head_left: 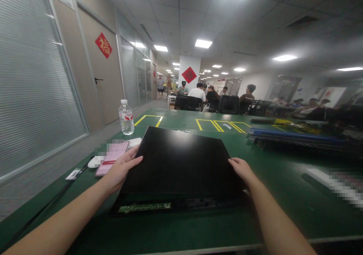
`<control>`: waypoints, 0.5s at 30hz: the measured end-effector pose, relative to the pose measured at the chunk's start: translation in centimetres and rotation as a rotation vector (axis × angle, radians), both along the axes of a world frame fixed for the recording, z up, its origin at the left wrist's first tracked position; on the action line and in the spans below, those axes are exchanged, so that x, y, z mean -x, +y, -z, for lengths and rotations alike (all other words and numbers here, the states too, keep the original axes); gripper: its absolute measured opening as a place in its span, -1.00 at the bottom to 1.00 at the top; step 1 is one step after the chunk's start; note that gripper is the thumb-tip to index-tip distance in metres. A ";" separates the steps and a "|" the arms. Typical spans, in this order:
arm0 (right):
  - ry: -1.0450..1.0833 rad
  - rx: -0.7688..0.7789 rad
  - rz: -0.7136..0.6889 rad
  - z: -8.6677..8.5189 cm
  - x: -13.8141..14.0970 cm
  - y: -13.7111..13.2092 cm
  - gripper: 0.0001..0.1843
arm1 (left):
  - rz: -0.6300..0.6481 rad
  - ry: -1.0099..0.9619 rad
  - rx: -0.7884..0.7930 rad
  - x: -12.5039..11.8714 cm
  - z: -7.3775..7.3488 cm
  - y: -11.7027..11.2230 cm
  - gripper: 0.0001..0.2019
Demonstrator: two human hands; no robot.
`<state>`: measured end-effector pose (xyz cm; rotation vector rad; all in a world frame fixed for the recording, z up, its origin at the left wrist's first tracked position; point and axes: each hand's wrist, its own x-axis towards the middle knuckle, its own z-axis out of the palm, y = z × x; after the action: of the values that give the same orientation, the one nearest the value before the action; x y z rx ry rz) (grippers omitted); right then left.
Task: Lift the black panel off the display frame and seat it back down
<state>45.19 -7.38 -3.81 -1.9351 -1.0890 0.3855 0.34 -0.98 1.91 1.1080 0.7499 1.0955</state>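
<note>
A flat black display panel (184, 168) is held between my two hands, glossy side up, over the green table (283, 213). Along its near edge runs a strip with a green circuit board (144, 207). My left hand (124, 168) grips the panel's left edge, thumb on top and fingers underneath, partly hidden. At the right edge, my right hand (242, 172) holds the panel the same way, its lower fingers out of sight. The near edge sits low, close to the tabletop; whether it touches I cannot tell.
Left of the panel lie a pink-screened phone (113, 156) and a dark lanyard (81, 170). A water bottle (126, 117) stands behind them. Yellow tape outlines (221, 125) mark the far tabletop. Stacked blue-edged strips (295, 134) lie at right. People sit in the background.
</note>
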 end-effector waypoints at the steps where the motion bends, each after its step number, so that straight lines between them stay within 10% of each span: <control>1: 0.031 -0.023 -0.006 0.0 0.0 -0.1 -0.75 | -0.005 -0.003 -0.009 0.0 0.1 0.1 -0.19; 15: 1.010 -0.367 -0.292 -3.3 2.2 -2.4 -0.58 | -0.157 0.059 -0.107 1.2 0.1 2.4 -0.45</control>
<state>43.02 -9.74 -0.51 -1.0050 -0.6687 1.0883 -0.82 1.40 1.81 1.1920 0.8436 1.2514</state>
